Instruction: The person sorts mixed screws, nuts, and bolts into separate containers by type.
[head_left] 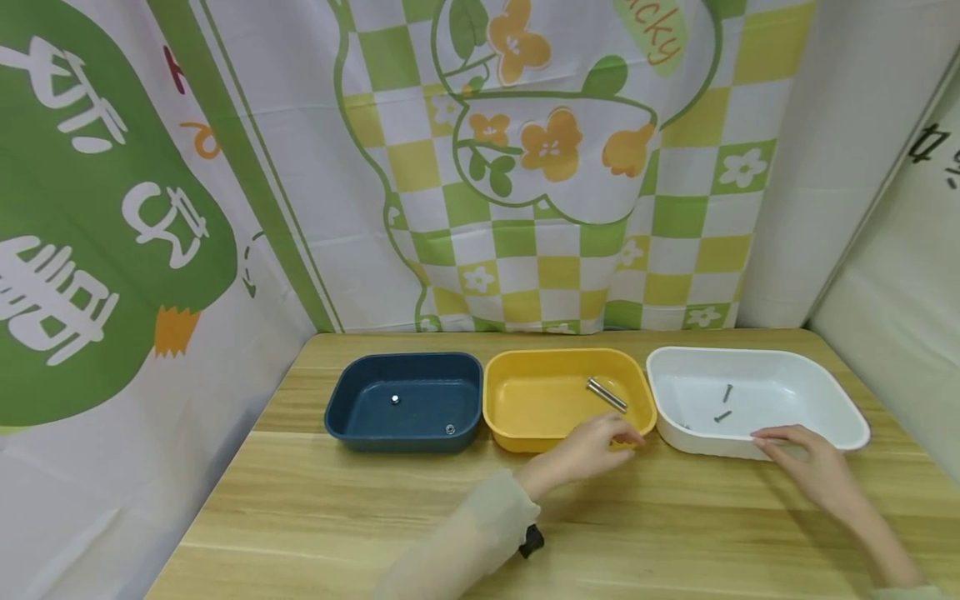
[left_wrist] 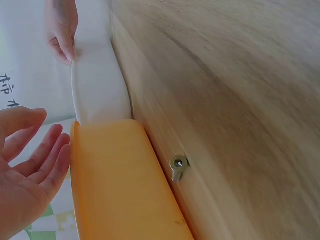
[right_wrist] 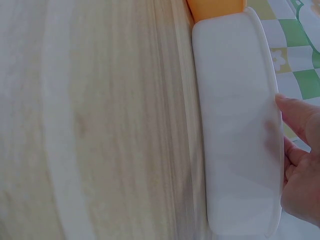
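Note:
My left hand (head_left: pixel 588 450) hovers by the front right of the yellow tray (head_left: pixel 525 433), its fingers loosely bent and holding nothing. The left wrist view shows those fingers (left_wrist: pixel 42 162) apart from one another beside the tray's rim. A hex-socket screw (left_wrist: pixel 178 164) is on the wooden table close to the yellow tray; in the head view it cannot be made out. With thumb and fingers, my right hand (head_left: pixel 813 471) pinches the front rim of the white tray (head_left: pixel 720 444). Small screws (head_left: pixel 723 416) lie inside that tray, away from the fingertips.
Long metal bolts (head_left: pixel 606 395) lie in the yellow tray's right part. On the left, a dark blue tray (head_left: pixel 405 442) holds a nut (head_left: pixel 395 400) and another nut (head_left: pixel 450 430). The trays stand in a row on the table (head_left: pixel 337 517), before a patterned curtain (head_left: pixel 540 250).

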